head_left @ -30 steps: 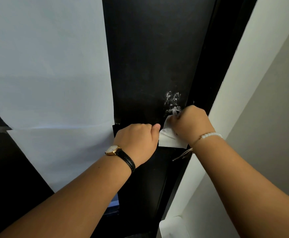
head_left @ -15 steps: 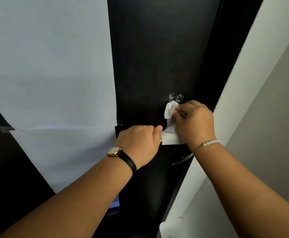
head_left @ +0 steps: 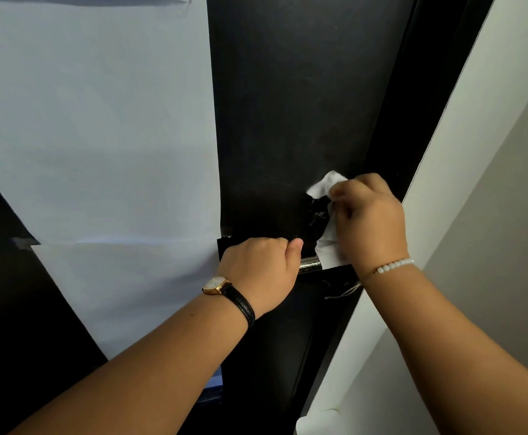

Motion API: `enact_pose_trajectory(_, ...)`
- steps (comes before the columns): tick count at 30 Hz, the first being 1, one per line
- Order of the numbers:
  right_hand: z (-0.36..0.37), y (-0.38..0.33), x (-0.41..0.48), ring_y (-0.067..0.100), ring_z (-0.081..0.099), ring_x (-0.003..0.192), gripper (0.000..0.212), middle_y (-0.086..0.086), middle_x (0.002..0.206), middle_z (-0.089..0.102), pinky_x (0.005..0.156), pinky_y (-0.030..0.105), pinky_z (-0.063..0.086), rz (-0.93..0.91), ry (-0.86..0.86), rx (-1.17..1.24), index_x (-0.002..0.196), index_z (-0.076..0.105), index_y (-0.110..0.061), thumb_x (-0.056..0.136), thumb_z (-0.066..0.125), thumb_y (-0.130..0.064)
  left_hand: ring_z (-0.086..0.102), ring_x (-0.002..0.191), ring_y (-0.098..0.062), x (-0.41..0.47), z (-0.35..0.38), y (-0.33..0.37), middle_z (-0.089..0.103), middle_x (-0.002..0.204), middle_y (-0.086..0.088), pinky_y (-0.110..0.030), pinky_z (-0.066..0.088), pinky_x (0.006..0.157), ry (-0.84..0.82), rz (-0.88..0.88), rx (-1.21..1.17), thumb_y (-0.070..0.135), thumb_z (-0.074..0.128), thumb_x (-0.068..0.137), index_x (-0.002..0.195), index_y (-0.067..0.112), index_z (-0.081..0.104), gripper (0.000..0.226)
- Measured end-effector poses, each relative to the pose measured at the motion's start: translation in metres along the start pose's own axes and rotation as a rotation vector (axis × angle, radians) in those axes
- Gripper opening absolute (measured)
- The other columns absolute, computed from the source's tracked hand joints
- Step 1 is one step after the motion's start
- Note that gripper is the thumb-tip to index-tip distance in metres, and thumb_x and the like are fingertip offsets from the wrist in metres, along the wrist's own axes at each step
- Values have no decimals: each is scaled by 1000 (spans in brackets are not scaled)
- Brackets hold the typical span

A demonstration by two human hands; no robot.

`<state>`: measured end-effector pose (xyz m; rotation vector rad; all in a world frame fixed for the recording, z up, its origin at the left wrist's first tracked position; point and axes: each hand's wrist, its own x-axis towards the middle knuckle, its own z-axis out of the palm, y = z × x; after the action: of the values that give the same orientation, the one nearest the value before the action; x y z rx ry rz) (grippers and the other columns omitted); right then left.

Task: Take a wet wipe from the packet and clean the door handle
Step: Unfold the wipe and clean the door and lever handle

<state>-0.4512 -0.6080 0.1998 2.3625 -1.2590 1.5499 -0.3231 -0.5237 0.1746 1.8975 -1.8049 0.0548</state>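
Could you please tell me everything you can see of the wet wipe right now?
The wet wipe is white, thin and crumpled, held in the right hand against the black door. One corner sticks up above the fingers; the lower part hangs down onto the shiny door handle, which the left hand grips.

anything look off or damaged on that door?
Pale scuffed patch on the black door just above the door handle, at about, beside the wet wipe in the right hand. Smear or worn finish, can't tell. Left hand grips the handle. Loose threads dangle under the right wrist.
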Motion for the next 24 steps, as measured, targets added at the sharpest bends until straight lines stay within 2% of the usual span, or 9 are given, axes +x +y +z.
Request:
enact_pose_trajectory(3, 4, 2, 0, 29, 63, 70, 16, 13, 81, 65, 59, 29, 52, -155, -121, -92, 74, 72, -3, 70, 57, 2, 43, 51, -13, 0, 0, 0, 40, 52, 7, -25, 27, 44, -5, -2, -5, 42, 25, 95, 56, 24, 36, 45)
enact_pose_trajectory(7, -7, 5, 0, 27, 67, 70, 28, 7, 82, 69, 59, 34, 58, -273, -256, -119, 72, 74, -6, 73, 49, -18, 39, 48, -11, 1, 0, 1, 39, 52, 8, -25, 26, 44, -3, -3, -1, 42, 25, 95, 55, 24, 34, 45)
enact_pose_trajectory(10, -10, 4, 7, 26, 66, 65, 16, 9, 79, 69, 60, 28, 54, -199, -144, -92, 66, 71, -4, 73, 65, -17, 43, 51, -13, 0, 0, 1, 40, 52, 7, -26, 30, 46, 0, 0, -6, 42, 25, 95, 58, 23, 38, 43)
enact_pose_trajectory(12, -6, 1, 10, 27, 65, 70, 6, 11, 82, 68, 63, 26, 48, -124, -34, -49, 72, 70, -4, 73, 69, -9, 44, 51, -13, 1, 0, 1, 40, 52, 8, -26, 30, 46, 4, 8, -3, 42, 25, 95, 59, 23, 39, 43)
enact_pose_trajectory(15, 2, -5, 6, 27, 66, 74, 11, 12, 85, 67, 64, 28, 52, -157, -21, 16, 81, 71, -5, 75, 62, -6, 42, 51, -14, 1, 0, 1, 39, 51, 7, -27, 27, 45, 10, 11, -9, 41, 26, 95, 56, 22, 36, 45)
enact_pose_trajectory(19, 8, -4, 2, 25, 64, 61, 11, 9, 71, 64, 48, 35, 55, -291, -137, -59, 69, 71, -6, 71, 60, -7, 46, 56, -17, 1, 0, 0, 39, 52, 7, -29, 27, 48, 21, 4, -17, 41, 27, 95, 62, 20, 44, 42)
enact_pose_trajectory(21, 7, -1, 6, 25, 62, 59, 10, 10, 69, 62, 48, 35, 54, -260, -92, -45, 66, 70, -5, 71, 62, -6, 46, 56, -17, 1, 0, 1, 39, 52, 7, -29, 27, 47, 18, 9, -14, 41, 26, 95, 63, 20, 44, 43)
enact_pose_trajectory(24, 4, -3, 11, 23, 59, 62, 7, 13, 71, 60, 53, 28, 50, -171, 64, 54, 66, 67, -1, 72, 66, 0, 45, 54, -16, 1, -1, 1, 39, 51, 7, -28, 26, 45, 12, 12, -11, 41, 26, 95, 60, 22, 39, 43)
